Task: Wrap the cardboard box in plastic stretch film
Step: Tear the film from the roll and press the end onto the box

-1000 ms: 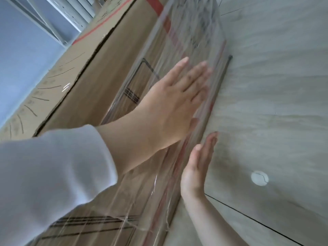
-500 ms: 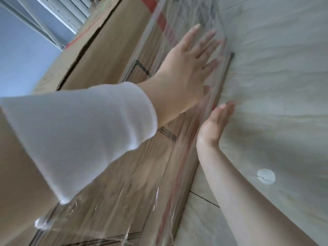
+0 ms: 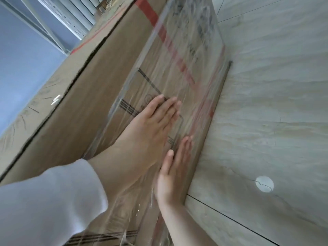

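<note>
Pressing flat on the large brown cardboard box, both of the person's hands lie on the clear plastic stretch film that covers the box's printed side face; the box stands on a pale, veined tile floor, and the film reaches down to the box's bottom edge. The left hand, coming out of a white fabric sleeve, has its fingers straight and close together, palm on the film, grasping nothing; the right hand lies just beside it, nearer the box's bottom edge, likewise flat with straight fingers and nothing held. A red tape stripe and black printed lines show on the box through the film; a small white round mark sits on the floor, apart from the box; grey metal shelving rises beyond the box's far end.
</note>
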A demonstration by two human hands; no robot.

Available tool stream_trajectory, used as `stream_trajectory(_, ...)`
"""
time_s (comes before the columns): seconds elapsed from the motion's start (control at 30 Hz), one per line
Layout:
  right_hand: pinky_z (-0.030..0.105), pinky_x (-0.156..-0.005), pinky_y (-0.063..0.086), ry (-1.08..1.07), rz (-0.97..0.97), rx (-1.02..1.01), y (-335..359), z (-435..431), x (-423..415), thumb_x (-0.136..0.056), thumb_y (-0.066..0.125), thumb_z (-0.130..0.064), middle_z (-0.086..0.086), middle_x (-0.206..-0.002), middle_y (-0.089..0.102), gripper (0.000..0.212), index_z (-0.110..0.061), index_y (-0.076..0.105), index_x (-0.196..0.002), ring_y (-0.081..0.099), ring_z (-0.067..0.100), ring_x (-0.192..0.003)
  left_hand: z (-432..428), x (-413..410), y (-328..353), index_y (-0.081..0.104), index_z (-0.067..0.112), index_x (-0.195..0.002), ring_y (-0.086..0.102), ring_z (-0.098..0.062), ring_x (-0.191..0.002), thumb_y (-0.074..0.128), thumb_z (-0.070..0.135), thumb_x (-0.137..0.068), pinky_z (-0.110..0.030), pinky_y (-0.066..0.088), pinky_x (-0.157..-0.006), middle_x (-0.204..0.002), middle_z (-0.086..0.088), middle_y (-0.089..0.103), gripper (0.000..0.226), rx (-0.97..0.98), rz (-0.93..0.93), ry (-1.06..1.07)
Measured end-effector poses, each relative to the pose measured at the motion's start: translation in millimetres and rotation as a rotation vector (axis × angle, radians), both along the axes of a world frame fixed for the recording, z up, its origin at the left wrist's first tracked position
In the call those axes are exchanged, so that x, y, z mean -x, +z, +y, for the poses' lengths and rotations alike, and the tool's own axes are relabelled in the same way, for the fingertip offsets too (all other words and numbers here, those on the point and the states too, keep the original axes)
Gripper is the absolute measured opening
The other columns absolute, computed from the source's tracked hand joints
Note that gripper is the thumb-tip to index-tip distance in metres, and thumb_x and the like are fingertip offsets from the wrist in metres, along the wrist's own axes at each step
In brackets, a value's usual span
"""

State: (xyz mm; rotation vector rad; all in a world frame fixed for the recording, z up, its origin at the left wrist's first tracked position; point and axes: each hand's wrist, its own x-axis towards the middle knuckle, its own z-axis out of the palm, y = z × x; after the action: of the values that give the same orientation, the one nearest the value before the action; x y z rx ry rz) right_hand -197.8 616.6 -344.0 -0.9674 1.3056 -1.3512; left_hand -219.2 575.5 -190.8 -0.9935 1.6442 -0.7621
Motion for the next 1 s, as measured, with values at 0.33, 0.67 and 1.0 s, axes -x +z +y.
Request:
stream_trajectory(0.33,0.027,-0.117,0.009,-0.043,-0.049,0.010,16,67,-19,-0.097,0.012,-0.051,0.005,-0.152,0.012,0.067,-0.003,0.017,-0.142,0.014,0.019,-0.143,40,-3,18,-0.017,0.003,-0.145,-0.024,-0.031,-0.141,-0.003,0.031,-0.093,-0.051,-0.022,-0.107,-0.153,-0.016,-0.025,0.061,-0.045,0.022,0.046)
stream_trajectory(0.67,0.037,-0.118,0.008,0.041,-0.067,-0.107,3,117,-32,-0.090,0.006,-0.064,0.005,-0.152,0.007,0.073,-0.012,0.006,-0.141,0.011,0.027,-0.145,79,-14,22,-0.018,0.002,-0.145,-0.023,-0.031,-0.141,0.008,0.039,-0.098,-0.046,-0.021,-0.109,-0.153,-0.017,-0.024,0.065,-0.046,0.043,0.026)
stream_trajectory(1.0,0.032,-0.119,0.002,0.097,-0.083,-0.055,12,140,-33,-0.092,0.008,-0.061,0.006,-0.154,-0.003,0.070,-0.014,0.003,-0.143,-0.003,0.013,-0.145,99,-30,31,-0.020,0.004,-0.145,-0.025,-0.030,-0.141,0.004,0.040,-0.096,-0.046,-0.027,-0.104,-0.152,-0.015,-0.027,0.065,-0.021,0.025,-0.016)
